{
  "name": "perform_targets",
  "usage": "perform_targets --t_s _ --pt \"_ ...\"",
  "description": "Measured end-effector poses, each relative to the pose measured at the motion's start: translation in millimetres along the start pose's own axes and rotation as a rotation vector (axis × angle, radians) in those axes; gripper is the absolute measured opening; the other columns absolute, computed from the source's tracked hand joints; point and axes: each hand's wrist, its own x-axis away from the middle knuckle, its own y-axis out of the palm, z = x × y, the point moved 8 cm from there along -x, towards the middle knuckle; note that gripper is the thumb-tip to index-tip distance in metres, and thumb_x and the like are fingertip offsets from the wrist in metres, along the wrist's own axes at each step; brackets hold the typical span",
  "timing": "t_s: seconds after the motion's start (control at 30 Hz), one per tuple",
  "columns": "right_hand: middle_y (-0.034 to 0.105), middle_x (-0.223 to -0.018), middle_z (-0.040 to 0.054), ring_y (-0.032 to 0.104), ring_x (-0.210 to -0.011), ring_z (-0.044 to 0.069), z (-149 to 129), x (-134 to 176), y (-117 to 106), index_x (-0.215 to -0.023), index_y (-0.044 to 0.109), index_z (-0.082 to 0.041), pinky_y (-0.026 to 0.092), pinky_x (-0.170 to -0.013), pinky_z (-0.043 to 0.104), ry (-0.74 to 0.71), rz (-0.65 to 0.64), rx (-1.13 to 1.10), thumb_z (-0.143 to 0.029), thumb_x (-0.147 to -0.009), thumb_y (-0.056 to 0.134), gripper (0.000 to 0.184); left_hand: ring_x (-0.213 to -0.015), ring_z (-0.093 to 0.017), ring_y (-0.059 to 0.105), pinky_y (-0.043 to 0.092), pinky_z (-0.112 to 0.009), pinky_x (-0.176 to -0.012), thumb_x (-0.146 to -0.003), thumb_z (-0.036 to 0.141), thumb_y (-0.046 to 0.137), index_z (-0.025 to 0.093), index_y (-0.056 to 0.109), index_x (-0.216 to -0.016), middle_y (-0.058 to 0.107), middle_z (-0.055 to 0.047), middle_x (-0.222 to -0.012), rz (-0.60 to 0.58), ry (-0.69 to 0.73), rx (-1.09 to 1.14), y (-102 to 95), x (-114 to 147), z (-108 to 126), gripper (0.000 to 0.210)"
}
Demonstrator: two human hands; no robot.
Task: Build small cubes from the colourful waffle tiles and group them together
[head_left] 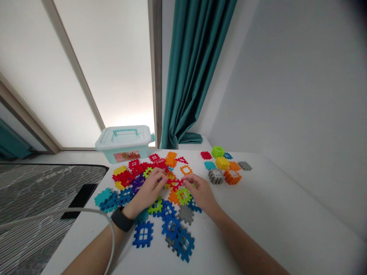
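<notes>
Over the pile of plastic building pieces, my left hand point(151, 188) and my right hand point(201, 191) face each other. Between them is a red triangular lattice piece point(175, 185). My right thumb and fingers pinch its right end. My left fingers are closed at its left end, partly hiding it. Under and beside the hands lie a lime window piece point(184, 195), an orange piece point(173, 197) and an orange frame piece point(186, 170). Closer to me are a blue window piece point(143, 234), more blue pieces point(184, 243) and a grey piece point(186, 214).
A lidded turquoise box point(126, 143) stands at the table's back left. Assembled blocks, such as an orange block point(232, 177) and a grey block point(216, 176), sit on the right with loose pieces. A white cable point(86, 209) crosses my left forearm. A black flat object point(78, 201) lies at the left.
</notes>
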Motion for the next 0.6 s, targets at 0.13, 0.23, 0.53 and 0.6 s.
perform_targets --t_s 0.13,0.23,0.53,0.6 --pt "0.073 -0.089 0.0049 0.068 -0.083 0.021 -15.0 3.3 -4.5 -0.09 0.068 -0.022 0.054 -0.077 0.033 -0.195 0.055 0.209 -0.029 -0.094 0.054 0.016 -0.099 -0.022 0.057 0.045 -0.037 -0.093 -0.102 0.029 0.045 0.02 0.057 -0.085 0.056 -0.007 -0.102 -0.002 0.037 -0.155 2.2 2.1 4.6 0.023" --pt "0.07 -0.089 0.0056 0.066 -0.086 0.021 -23.8 6.3 -2.6 -0.092 0.065 -0.022 0.053 -0.08 0.032 -0.316 0.052 0.264 -0.025 -0.098 0.05 0.017 -0.1 -0.022 0.056 0.045 -0.037 -0.093 -0.102 0.029 0.044 0.02 0.056 -0.085 0.055 -0.007 -0.104 -0.028 0.016 -0.173 5.5 3.1 4.6 0.023" --pt "0.065 -0.091 0.0045 0.063 -0.083 0.019 -24.3 5.7 -2.5 -0.103 0.064 -0.023 0.054 -0.079 0.031 -0.364 0.037 0.257 -0.025 -0.099 0.05 0.015 -0.105 -0.022 0.055 0.046 -0.038 -0.097 -0.099 0.026 0.048 0.021 0.056 -0.09 0.055 -0.007 -0.106 -0.019 -0.016 -0.042 3.8 2.2 -4.7 0.013" --pt "0.065 -0.095 0.0052 0.064 -0.084 0.019 -23.1 5.2 -2.1 -0.111 0.063 -0.022 0.055 -0.08 0.032 -0.359 0.026 0.253 -0.025 -0.097 0.053 0.017 -0.106 -0.022 0.055 0.046 -0.038 -0.097 -0.098 0.024 0.051 0.021 0.056 -0.092 0.055 -0.007 -0.107 -0.003 0.01 -0.053 1.7 1.7 -4.5 0.009"
